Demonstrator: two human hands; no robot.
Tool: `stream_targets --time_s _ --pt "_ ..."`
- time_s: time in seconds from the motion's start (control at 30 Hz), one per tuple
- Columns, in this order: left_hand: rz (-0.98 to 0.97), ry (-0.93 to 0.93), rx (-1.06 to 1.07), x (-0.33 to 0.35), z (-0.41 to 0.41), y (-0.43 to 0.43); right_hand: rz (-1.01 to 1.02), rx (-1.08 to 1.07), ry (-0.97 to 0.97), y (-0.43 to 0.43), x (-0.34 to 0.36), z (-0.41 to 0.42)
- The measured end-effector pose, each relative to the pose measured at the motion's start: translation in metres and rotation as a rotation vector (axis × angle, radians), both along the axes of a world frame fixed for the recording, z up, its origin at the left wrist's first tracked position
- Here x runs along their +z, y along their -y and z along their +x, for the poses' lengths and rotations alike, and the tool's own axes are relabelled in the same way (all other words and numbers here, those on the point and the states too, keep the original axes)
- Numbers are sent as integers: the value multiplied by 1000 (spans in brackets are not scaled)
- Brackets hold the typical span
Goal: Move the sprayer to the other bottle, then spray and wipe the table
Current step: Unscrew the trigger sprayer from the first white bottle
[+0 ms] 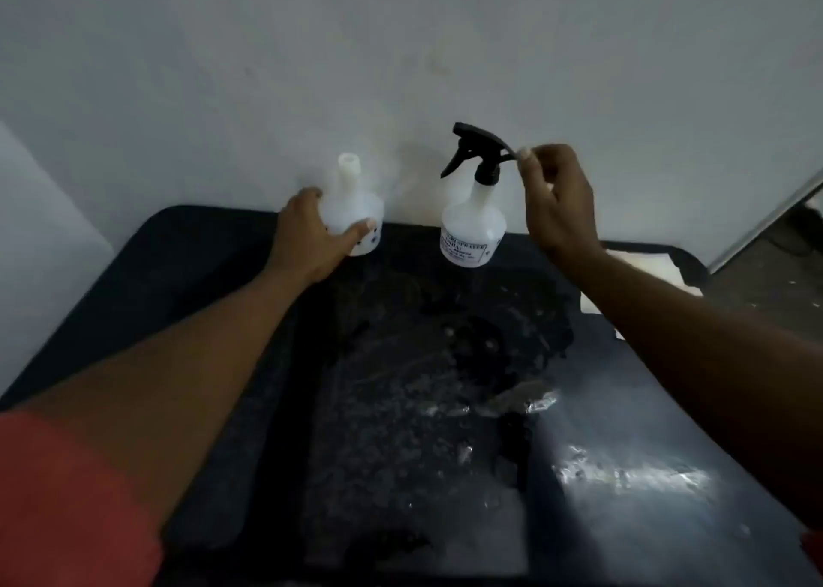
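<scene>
Two white plastic bottles stand at the far edge of a dark table (213,275), against the wall. The left bottle (356,203) has a bare open neck, and my left hand (311,235) is wrapped around its body. The right bottle (472,230) carries a printed label and the black trigger sprayer (478,148) on its neck. My right hand (556,203) is raised beside that sprayer, thumb and fingertips pinching its rear end.
The table top is wet, with droplets and streaks across the middle and front right. A white cloth or paper (645,270) lies at the far right corner, partly behind my right arm. A pale wall rises right behind the bottles. Floor shows at the right.
</scene>
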State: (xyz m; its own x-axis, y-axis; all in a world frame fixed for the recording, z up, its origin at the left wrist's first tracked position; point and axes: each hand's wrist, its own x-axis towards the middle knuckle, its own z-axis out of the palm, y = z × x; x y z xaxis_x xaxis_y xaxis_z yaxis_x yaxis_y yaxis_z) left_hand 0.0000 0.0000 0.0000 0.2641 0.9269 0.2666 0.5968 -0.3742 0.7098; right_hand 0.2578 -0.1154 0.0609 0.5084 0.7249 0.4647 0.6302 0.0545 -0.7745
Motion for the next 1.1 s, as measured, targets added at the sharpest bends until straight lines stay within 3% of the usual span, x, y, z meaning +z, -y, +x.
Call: stream_targets --time_s 0.2,0.43,0.63,0.9,1.03,1.1 --pt "-116 22 39 -28 12 -30 -266 -34 -1 -7 -59 23" --pt "-69 49 -48 -40 26 -52 -386 39 -33 -47 -93 15" --pt "-138 81 -126 -32 15 -21 -372 44 -88 -49 -95 -1" --pt "-262 56 -269 -20 5 59 -234 101 -249 62 -78 -52" --pt "-351 68 -222 -5 5 83 -264 142 -306 92 -52 -73" --pt "-364 103 -89 10 0 107 -276 159 -356 106 -38 -83"
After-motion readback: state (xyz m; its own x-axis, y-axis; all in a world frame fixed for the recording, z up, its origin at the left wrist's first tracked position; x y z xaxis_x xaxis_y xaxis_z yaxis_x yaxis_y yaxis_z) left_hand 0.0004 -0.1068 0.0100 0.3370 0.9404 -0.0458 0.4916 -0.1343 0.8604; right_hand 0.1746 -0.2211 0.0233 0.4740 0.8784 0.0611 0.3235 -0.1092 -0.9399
